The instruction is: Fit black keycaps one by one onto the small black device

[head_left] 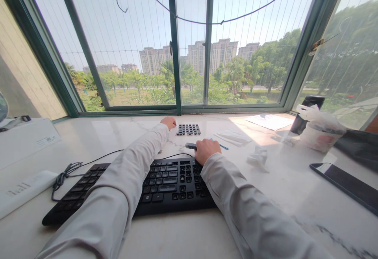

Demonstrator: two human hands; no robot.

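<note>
My left hand [169, 123] is at the left end of a block of loose black keycaps [188, 129] laid out in rows on the counter. Its fingers are pinched together, and what they hold, if anything, is too small to name. In my right hand [208, 151] is a dark tool [190, 146] with a flat, brush-like end pointing left. Below both hands lies a black keyboard [167, 188], partly covered by my left forearm. Its number pad and neighbouring keys on the right show bare sockets. A thin blue stick [223, 146] lies just beyond my right hand.
Crumpled white tissue [258, 158] and clear plastic [232, 136] lie right of my hands. Further right are a phone [344, 184], a bagged tub [321, 133] and paper [268, 121]. A coiled cable [63, 174] and white boxes [26, 141] sit left. Windows stand behind.
</note>
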